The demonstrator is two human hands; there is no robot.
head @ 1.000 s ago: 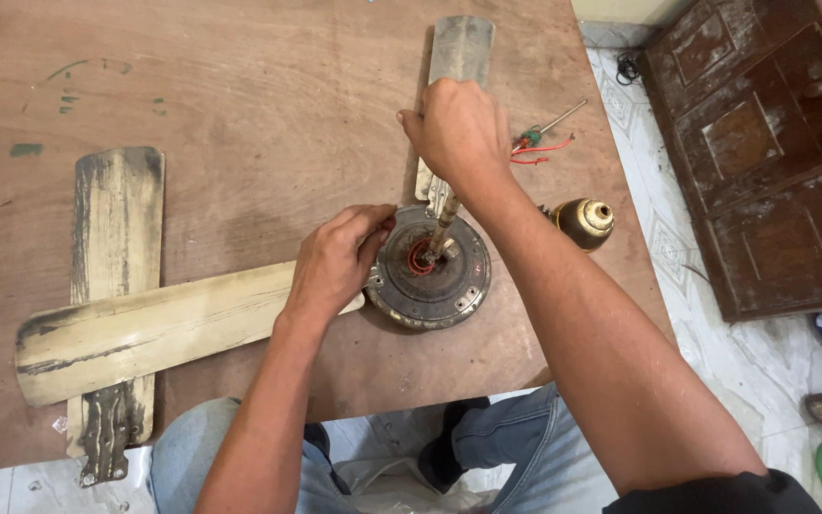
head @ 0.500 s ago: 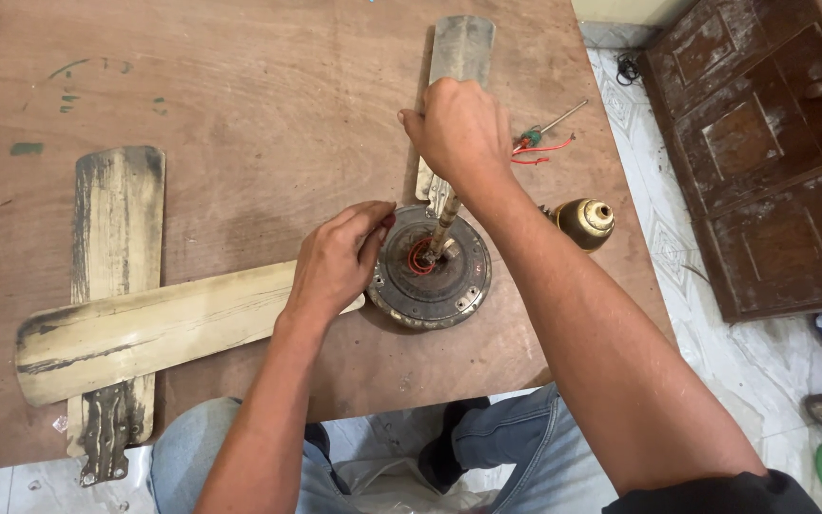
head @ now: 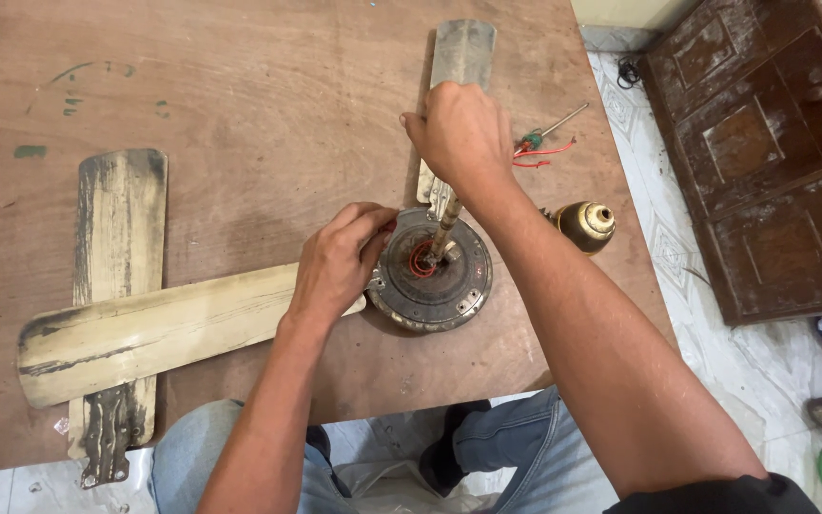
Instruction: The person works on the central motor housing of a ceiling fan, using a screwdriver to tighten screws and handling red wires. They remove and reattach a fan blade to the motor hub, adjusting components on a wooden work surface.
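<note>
The fan motor (head: 432, 274) lies flat on the desk (head: 240, 95) near its front edge, rod (head: 446, 228) pointing up. My right hand (head: 459, 133) is closed around the rod's top, which steadies the motor. My left hand (head: 340, 262) pinches at the motor's rim beside the red wires (head: 419, 259); what its fingertips hold I cannot tell. One blade (head: 164, 328) joins the rim; a loose blade (head: 118, 276) lies under it. A brass cap (head: 587, 224) sits just right.

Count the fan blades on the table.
3. One loose fan blade lies at the left; a second blade lies across it, reaching toward the motor hub; a third blade extends away behind the right hand. None seem hidden.
</note>
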